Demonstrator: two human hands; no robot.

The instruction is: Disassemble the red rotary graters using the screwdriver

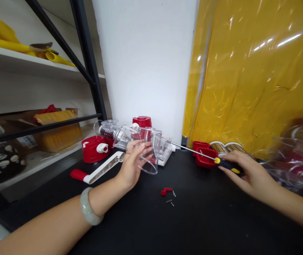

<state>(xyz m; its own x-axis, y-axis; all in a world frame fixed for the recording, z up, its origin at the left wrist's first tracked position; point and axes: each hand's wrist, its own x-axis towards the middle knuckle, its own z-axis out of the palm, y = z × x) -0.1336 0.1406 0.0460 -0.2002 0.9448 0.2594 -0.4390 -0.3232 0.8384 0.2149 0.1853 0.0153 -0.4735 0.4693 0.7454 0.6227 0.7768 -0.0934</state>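
My left hand [134,163] grips a clear plastic housing [143,148] of a hand-crank grater, holding it on its side above the black table [188,226]. My right hand [243,173] is closed round the black and yellow handle of a long screwdriver [222,162]. Its thin metal shaft reaches left to the white end of the clear housing. A small red clip [166,191] and a few loose screws [171,202] lie on the table between my hands.
A white crank with a red knob [98,170] and a red base [94,148] lie left of the housing. A red tray [206,156] with metal drums sits behind the screwdriver. Clear plastic parts [295,163] pile at right. Shelving stands at left, yellow film behind.
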